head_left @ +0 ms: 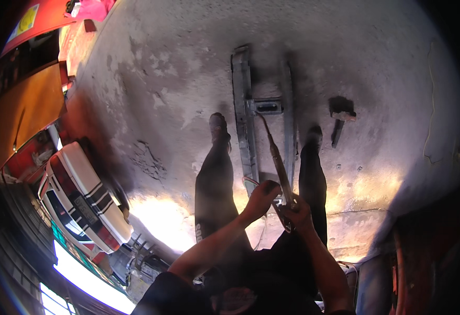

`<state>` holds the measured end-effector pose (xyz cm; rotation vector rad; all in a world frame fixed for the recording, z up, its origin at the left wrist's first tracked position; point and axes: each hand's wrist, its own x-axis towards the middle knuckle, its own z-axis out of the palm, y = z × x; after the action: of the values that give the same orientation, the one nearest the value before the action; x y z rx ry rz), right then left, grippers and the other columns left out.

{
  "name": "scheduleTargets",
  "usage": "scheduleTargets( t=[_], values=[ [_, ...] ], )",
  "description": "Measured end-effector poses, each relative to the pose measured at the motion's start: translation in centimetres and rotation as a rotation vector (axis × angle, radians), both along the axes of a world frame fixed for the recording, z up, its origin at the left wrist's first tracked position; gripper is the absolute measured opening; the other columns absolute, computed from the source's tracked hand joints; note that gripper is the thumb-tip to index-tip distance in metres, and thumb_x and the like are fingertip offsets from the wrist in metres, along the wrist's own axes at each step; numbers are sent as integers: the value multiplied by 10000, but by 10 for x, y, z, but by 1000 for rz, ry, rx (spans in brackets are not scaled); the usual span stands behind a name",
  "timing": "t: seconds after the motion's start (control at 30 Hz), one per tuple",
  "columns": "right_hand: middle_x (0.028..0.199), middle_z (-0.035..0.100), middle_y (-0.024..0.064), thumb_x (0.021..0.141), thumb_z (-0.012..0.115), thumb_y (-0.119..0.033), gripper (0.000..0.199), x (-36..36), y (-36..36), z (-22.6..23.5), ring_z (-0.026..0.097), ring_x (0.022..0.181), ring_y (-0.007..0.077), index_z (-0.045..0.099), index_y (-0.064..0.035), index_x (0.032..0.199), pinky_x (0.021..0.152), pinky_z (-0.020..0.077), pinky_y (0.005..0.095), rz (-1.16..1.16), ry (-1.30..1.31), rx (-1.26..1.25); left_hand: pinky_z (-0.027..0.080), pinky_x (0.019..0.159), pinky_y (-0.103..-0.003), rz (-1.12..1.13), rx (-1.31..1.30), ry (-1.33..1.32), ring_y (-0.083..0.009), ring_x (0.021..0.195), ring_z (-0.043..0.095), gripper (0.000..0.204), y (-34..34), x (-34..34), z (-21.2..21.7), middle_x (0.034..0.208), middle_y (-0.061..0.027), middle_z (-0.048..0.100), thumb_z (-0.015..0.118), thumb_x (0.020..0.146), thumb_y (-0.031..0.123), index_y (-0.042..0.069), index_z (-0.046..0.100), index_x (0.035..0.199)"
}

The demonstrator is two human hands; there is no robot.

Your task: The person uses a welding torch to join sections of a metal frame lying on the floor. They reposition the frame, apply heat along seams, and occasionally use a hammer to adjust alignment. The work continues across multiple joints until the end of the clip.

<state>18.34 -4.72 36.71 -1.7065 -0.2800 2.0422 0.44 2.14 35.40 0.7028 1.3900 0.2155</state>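
Note:
A long torch (277,157) with a thin, bent nozzle slants up between my legs. Its tip lies over the left rail of a grey metal frame (245,131), close to the slotted crosspiece (268,106). My right hand (299,214) is wrapped round the torch's rear part. My left hand (264,197) is beside the torch's body, with its fingers closed; what they pinch is hidden. The frame's two long rails lie on the floor between my feet, and their near ends are partly hidden behind my hands.
A hammer (340,123) lies on the stained concrete floor right of my right shoe (314,137). My left shoe (219,126) stands left of the frame. Further left is a white car with black stripes (86,197). A thin cable (430,121) runs along the far right.

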Motion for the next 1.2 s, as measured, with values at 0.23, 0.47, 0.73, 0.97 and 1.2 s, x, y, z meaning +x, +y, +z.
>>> scheduleTargets(
  t=[0.23,0.47,0.73,0.97,1.2],
  values=[
    [666,556,10,887,725,-227,217,-79,40,21,556,527,125,634,-73,1009,464,452,268,-773,-106,-199,510,737,-343,-340,-220,-39,-196,738,660,246,54,-157,20,796,-105,678,562,1012,196,-4,603,1150],
    [678,578,7,900,709,-210,154,-224,6,95,564,553,110,644,-92,974,493,444,257,-971,-295,-331,518,678,-419,-663,87,386,-303,725,694,262,170,-369,-45,817,-207,693,569,987,268,19,592,1065],
    [675,567,-9,844,784,-203,424,-311,42,117,536,516,59,632,0,1183,444,429,256,-770,-276,-190,359,352,-338,-695,-208,514,-166,419,483,182,198,-520,-12,637,-76,570,566,970,224,55,631,959],
    [796,711,142,832,799,-223,388,-353,10,134,716,687,261,645,-54,1146,649,557,369,-561,-509,24,322,318,-313,-960,-158,404,-134,370,442,193,199,-447,-3,641,-66,586,524,994,211,50,624,1026],
    [830,696,147,805,806,-169,346,-373,-106,141,692,681,268,639,-42,1081,615,537,373,-727,-751,32,352,400,-298,-1286,23,390,-112,444,477,188,173,-301,-10,615,-47,585,603,969,206,20,631,973]
  ],
)
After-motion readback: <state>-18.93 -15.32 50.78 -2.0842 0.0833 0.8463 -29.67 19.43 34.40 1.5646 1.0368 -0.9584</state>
